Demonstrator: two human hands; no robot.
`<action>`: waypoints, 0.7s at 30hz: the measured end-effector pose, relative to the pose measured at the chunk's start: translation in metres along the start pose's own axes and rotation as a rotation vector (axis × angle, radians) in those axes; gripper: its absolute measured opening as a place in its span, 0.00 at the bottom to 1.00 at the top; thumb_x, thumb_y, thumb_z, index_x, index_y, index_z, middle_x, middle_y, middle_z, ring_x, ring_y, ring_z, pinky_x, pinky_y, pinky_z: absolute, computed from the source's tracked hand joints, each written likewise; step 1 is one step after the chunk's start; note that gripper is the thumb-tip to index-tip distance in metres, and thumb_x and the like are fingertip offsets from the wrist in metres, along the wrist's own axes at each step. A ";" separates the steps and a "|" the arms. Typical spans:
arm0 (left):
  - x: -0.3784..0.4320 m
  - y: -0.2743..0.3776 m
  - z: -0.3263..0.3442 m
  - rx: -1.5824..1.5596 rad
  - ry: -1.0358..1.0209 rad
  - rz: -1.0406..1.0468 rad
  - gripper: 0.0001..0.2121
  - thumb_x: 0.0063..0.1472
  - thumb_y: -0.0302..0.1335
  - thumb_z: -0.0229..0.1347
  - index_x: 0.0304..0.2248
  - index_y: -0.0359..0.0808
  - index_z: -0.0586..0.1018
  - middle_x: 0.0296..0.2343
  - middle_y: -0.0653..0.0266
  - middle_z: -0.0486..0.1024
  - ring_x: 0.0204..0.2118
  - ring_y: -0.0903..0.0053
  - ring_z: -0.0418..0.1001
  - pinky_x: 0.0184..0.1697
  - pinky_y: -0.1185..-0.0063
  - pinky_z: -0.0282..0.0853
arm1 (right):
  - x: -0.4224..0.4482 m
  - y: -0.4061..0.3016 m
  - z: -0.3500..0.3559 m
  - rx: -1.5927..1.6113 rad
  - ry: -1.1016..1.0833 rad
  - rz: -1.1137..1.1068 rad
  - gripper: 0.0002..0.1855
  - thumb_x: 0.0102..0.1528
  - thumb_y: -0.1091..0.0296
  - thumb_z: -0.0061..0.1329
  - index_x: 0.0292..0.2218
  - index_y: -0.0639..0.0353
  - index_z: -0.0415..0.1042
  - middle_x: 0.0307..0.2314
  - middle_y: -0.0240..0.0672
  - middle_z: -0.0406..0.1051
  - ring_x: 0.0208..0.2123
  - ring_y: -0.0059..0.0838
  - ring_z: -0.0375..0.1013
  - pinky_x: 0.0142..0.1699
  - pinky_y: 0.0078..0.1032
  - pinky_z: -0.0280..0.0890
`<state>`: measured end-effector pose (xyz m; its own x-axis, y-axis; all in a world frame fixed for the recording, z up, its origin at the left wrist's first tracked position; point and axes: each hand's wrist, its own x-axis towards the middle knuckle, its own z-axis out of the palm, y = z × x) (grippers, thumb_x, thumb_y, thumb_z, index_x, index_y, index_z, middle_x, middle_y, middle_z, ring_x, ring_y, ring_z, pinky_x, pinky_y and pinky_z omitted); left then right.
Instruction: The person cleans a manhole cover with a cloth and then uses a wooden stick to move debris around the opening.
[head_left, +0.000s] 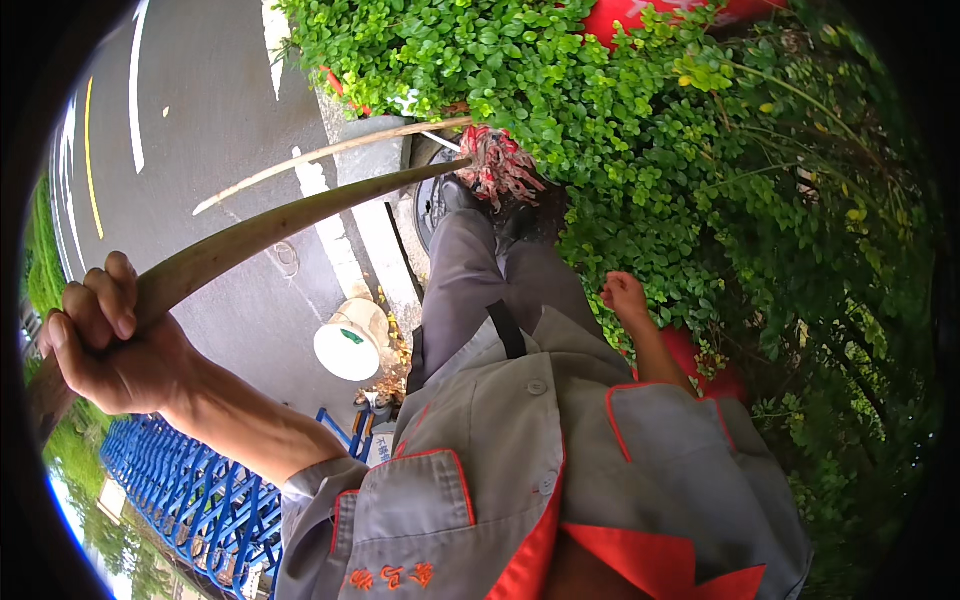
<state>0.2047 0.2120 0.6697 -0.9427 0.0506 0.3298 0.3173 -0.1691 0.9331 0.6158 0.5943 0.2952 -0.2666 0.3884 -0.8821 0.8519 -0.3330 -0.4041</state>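
My left hand (120, 349) grips the upper part of a long wooden mop handle (247, 240) at the left of the view. The handle slants down to a mop head (499, 169) of matted red and whitish cloth strips, which rests by my dark shoes (459, 196). Close to the hedge (600, 150), my right hand (624, 296) hangs with curled fingers, and nothing shows in it. A thinner pale pole (300, 161) stretches beyond the mop handle, its far end near the leaves.
Beside the kerb (386, 244) stands a white bucket (346, 345). A dark manhole cover (426, 202) lies by my feet. The road (202, 97) runs along the left. A blue folding barrier (195, 480) stands lower left. A red sheet (637, 19) shows behind the hedge.
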 end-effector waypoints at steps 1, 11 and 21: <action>-0.002 0.002 0.008 0.004 -0.014 0.000 0.14 0.59 0.28 0.46 0.16 0.47 0.65 0.11 0.76 0.55 0.14 0.84 0.55 0.26 0.79 0.54 | -0.002 0.005 -0.008 0.009 0.002 0.015 0.11 0.57 0.71 0.43 0.43 0.61 0.67 0.26 0.32 0.69 0.25 0.21 0.70 0.28 0.20 0.67; -0.026 0.009 0.041 0.064 -0.005 0.016 0.11 0.59 0.26 0.48 0.19 0.47 0.71 0.11 0.75 0.54 0.16 0.83 0.55 0.31 0.76 0.58 | 0.002 0.057 -0.044 0.011 0.018 0.027 0.11 0.56 0.72 0.43 0.42 0.60 0.67 0.26 0.32 0.70 0.25 0.22 0.70 0.27 0.21 0.67; -0.044 0.017 0.055 0.067 -0.101 0.048 0.11 0.60 0.28 0.47 0.19 0.47 0.67 0.11 0.76 0.53 0.15 0.84 0.55 0.28 0.77 0.57 | 0.003 0.045 -0.007 -0.023 -0.069 -0.090 0.13 0.58 0.69 0.42 0.45 0.61 0.65 0.26 0.30 0.69 0.25 0.19 0.68 0.30 0.19 0.65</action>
<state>0.2567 0.2607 0.6788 -0.9121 0.1434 0.3841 0.3714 -0.1078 0.9222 0.6560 0.5867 0.2759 -0.3724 0.3555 -0.8573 0.8328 -0.2796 -0.4778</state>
